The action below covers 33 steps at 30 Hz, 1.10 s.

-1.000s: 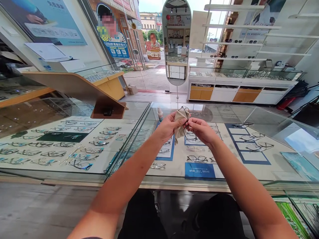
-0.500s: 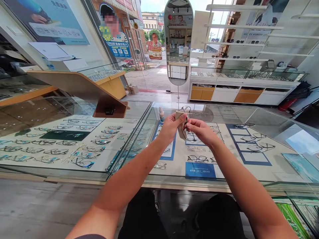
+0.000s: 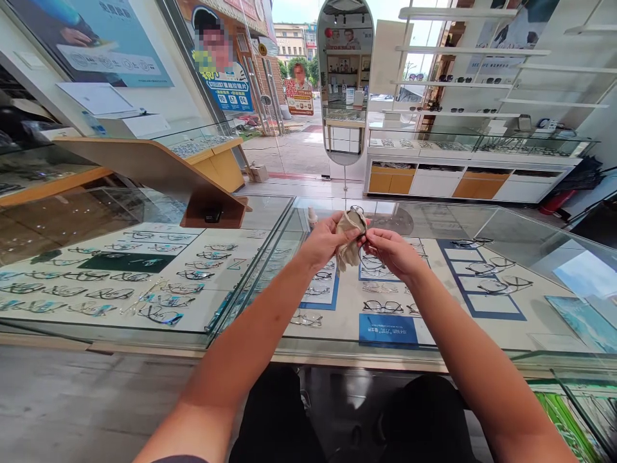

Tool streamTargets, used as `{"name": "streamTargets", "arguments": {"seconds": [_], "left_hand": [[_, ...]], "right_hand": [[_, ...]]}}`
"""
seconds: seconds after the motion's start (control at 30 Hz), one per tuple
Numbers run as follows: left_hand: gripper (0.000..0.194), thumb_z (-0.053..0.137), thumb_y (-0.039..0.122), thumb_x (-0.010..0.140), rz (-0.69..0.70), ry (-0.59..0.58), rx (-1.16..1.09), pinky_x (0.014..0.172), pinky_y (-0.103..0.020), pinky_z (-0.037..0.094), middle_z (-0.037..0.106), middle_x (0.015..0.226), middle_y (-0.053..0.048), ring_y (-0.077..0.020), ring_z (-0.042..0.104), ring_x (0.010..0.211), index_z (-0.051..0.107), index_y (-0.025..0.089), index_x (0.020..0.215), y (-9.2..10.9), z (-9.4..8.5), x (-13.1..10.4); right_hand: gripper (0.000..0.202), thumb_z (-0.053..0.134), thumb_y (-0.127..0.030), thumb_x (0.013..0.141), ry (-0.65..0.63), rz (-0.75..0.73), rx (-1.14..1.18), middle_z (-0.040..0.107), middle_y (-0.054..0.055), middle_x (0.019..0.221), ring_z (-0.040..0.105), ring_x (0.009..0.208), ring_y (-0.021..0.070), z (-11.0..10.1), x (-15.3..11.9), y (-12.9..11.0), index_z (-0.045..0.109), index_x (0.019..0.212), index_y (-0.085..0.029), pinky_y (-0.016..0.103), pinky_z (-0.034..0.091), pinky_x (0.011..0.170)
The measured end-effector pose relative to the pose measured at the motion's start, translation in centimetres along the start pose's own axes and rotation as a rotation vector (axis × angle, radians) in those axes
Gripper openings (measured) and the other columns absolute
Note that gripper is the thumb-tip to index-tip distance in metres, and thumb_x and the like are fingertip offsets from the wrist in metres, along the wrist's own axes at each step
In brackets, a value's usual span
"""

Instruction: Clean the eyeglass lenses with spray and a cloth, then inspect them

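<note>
My left hand (image 3: 324,242) is closed on a beige cloth (image 3: 348,252), which is bunched over a pair of glasses (image 3: 357,210). Only part of the dark frame shows above and beside the cloth. With fingers pinched, my right hand (image 3: 389,249) grips the right side of the glasses. Both hands are raised over the glass display counter (image 3: 337,350). Just behind my left hand stands a small white spray bottle (image 3: 312,216), partly hidden by it.
Rows of eyeglasses (image 3: 108,293) lie under the glass, with a blue card (image 3: 388,330) near the front edge. A slanted brown wooden stand (image 3: 212,212) rests on the counter at left. An oval mirror (image 3: 344,83) stands beyond it.
The cloth has opened out and now hangs lower, below my left fingers. My left hand has shifted slightly left and down, covering more of the bottle. The right hand stays almost in place.
</note>
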<state>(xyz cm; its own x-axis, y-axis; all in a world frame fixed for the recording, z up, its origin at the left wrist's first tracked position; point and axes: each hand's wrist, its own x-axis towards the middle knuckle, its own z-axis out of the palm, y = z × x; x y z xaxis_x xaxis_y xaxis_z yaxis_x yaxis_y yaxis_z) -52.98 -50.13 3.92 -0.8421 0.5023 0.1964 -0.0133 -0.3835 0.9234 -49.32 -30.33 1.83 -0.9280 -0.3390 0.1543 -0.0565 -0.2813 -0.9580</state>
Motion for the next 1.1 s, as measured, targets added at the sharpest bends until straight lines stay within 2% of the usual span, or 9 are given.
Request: {"name": "streamTargets", "arguments": {"seconds": [0.07, 0.2, 0.33, 0.47, 0.67, 0.77, 0.87, 0.97, 1.1], "left_hand": [[0.053, 0.106, 0.042, 0.063, 0.041, 0.072, 0.013, 0.066, -0.028, 0.060, 0.079, 0.085, -0.003, -0.0134, 0.069, 0.067, 0.077, 0.016, 0.098, -0.6, 0.6, 0.0], [0.057, 0.100, 0.063, 0.066, 0.135, 0.180, 0.028, 0.055, -0.027, 0.053, 0.076, 0.076, -0.002, -0.0109, 0.060, 0.055, 0.070, 0.018, 0.083, -1.4, 1.5, 0.0], [0.062, 0.091, 0.076, 0.072, 0.100, 0.278, 0.011, 0.054, -0.029, 0.051, 0.073, 0.067, -0.002, -0.0125, 0.058, 0.052, 0.069, 0.019, 0.078, -1.5, 1.5, 0.2], [0.053, 0.089, 0.067, 0.082, 0.032, 0.329, -0.073, 0.062, -0.030, 0.058, 0.077, 0.079, -0.005, -0.0158, 0.068, 0.063, 0.073, 0.017, 0.088, -1.5, 0.5, 0.7], [0.032, 0.085, 0.044, 0.094, -0.047, 0.590, -0.203, 0.079, -0.027, 0.062, 0.079, 0.096, -0.005, -0.0154, 0.075, 0.085, 0.072, 0.017, 0.107, -1.5, -1.5, 1.4], [0.023, 0.078, 0.037, 0.100, -0.052, 0.610, -0.318, 0.087, -0.030, 0.063, 0.079, 0.107, -0.008, -0.0177, 0.077, 0.097, 0.070, 0.018, 0.111, -1.0, -1.5, 1.5], [0.016, 0.072, 0.031, 0.104, 0.004, 0.630, -0.396, 0.090, -0.030, 0.063, 0.079, 0.115, -0.010, -0.0197, 0.076, 0.107, 0.070, 0.017, 0.112, -0.5, -0.9, 1.4], [0.015, 0.073, 0.029, 0.103, 0.057, 0.624, -0.427, 0.093, -0.031, 0.062, 0.079, 0.118, -0.011, -0.0210, 0.075, 0.113, 0.070, 0.018, 0.113, -0.2, -0.3, 1.1], [0.025, 0.074, 0.039, 0.103, 0.073, 0.532, -0.421, 0.098, -0.035, 0.062, 0.080, 0.118, -0.012, -0.0229, 0.074, 0.118, 0.071, 0.019, 0.117, -0.5, 0.7, 0.9]], "right_hand": [[0.039, 0.093, -0.059, 0.079, -0.020, -0.007, 0.008, 0.069, 0.004, 0.094, 0.052, 0.084, 0.0174, 0.3, 0.0, 0.2, 0.081, 0.087, -0.022, 0.033, 0.041, 0.081], [0.040, 0.092, -0.059, 0.080, -0.049, -0.035, -0.037, 0.065, 0.002, 0.088, 0.049, 0.081, 0.0166, 1.0, 0.0, 0.6, 0.078, 0.083, -0.022, 0.032, 0.039, 0.080], [0.038, 0.089, -0.057, 0.084, -0.040, -0.066, -0.073, 0.067, 0.002, 0.093, 0.051, 0.085, 0.0170, 1.6, 0.0, 0.8, 0.077, 0.083, -0.022, 0.032, 0.040, 0.083], [0.040, 0.088, -0.061, 0.083, 0.064, -0.066, -0.061, 0.071, 0.004, 0.097, 0.051, 0.082, 0.0169, 1.4, 0.0, 0.6, 0.076, 0.086, -0.023, 0.032, 0.043, 0.081], [0.040, 0.091, -0.058, 0.077, 0.211, -0.087, 0.049, 0.074, 0.006, 0.105, 0.056, 0.084, 0.0175, 0.1, 0.0, -0.3, 0.072, 0.087, -0.024, 0.032, 0.047, 0.079], [0.037, 0.089, -0.057, 0.081, 0.225, -0.096, 0.068, 0.074, 0.007, 0.107, 0.056, 0.086, 0.0176, -0.2, 0.0, -0.6, 0.074, 0.089, -0.023, 0.032, 0.047, 0.079], [0.035, 0.085, -0.056, 0.083, 0.231, -0.094, 0.031, 0.074, 0.007, 0.106, 0.057, 0.088, 0.0185, -0.1, -0.1, -0.6, 0.072, 0.088, -0.023, 0.033, 0.046, 0.080], [0.029, 0.077, -0.051, 0.090, 0.312, -0.164, -0.252, 0.073, 0.007, 0.103, 0.057, 0.088, 0.0210, 0.3, -0.2, -0.4, 0.069, 0.089, -0.024, 0.037, 0.045, 0.083], [0.016, 0.063, -0.038, 0.102, 0.416, -0.472, -0.958, 0.072, 0.009, 0.104, 0.056, 0.098, 0.0273, 1.3, -0.5, 0.6, 0.067, 0.096, -0.024, 0.044, 0.043, 0.090]]}}
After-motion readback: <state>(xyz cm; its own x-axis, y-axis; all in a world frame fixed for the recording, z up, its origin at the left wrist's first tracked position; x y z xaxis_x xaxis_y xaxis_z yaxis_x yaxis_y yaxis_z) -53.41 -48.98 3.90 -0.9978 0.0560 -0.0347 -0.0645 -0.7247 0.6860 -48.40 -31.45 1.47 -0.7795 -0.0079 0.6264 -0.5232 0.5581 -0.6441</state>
